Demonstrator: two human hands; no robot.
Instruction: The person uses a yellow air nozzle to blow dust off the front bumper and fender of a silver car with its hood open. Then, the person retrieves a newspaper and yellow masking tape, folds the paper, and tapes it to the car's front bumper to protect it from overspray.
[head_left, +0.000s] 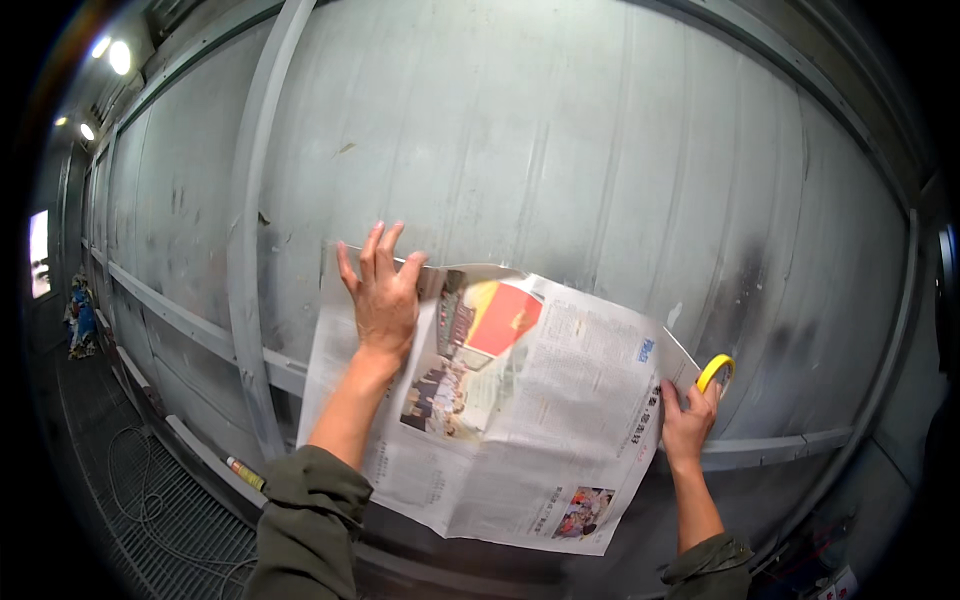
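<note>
A large newspaper sheet hangs in front of the grey metal wall, creased and bulging, with its upper edge tilted down to the right. My left hand lies spread near the upper left edge of the paper, its fingertips reaching past the edge. At the right edge, my right hand is closed around a roll of yellow tape. Its thumb is at the border of the sheet; whether it also pinches the paper I cannot tell.
Scuffed grey metal panels rise behind the paper, divided by an upright post and a horizontal rail. On the ribbed floor at left lies a looped cable. A yellow tube rests on a ledge near my left sleeve.
</note>
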